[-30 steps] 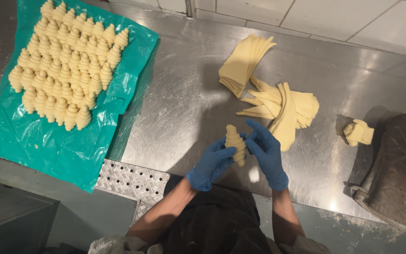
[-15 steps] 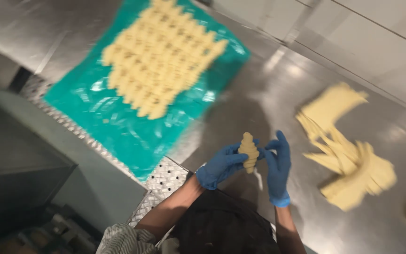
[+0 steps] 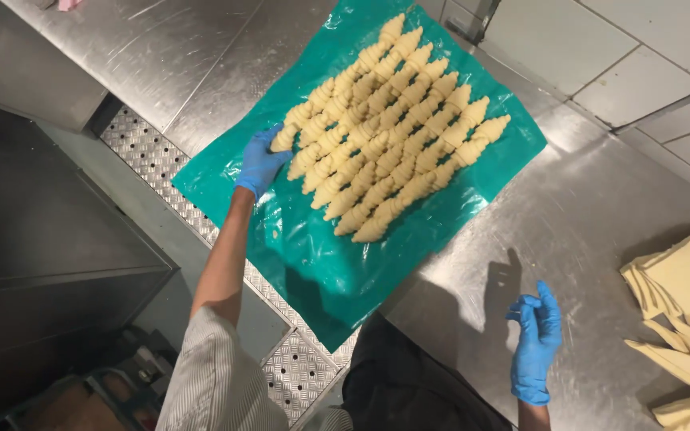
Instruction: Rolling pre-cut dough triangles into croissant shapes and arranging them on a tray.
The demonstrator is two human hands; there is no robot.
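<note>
From a camera on my head, I look down at a stainless steel worktable [image 3: 584,207]. My left hand [image 3: 261,164], in a blue glove, reaches out to a teal plastic sheet [image 3: 321,263] spread across the steel. Its fingers curl closed around a raw rolled croissant [image 3: 285,137], which touches the near-left end of the batch. That batch is a tight block of rolled croissants [image 3: 393,128], pale yellow, lying in slanted rows, each piece pressed against its neighbours and all resting on the teal sheet.

My right hand [image 3: 535,343], also gloved in blue, hovers over bare steel well apart from the sheet. Its fingers are loosely spread and hold nothing.

At the right edge of the view lies a loose pile of flat dough triangles [image 3: 684,311], uncut edges overlapping, none of them rolled. Part of the pile runs out of view, so I cannot tell how many remain.

Judging from this, much of the rolling is done: several full rows sit finished, and the piece in my left hand is meeting the block. The triangles on the right look like the work left.

A perforated metal strip [image 3: 161,168] borders the table's near side, and white wall tiles [image 3: 640,72] rise behind it.
</note>
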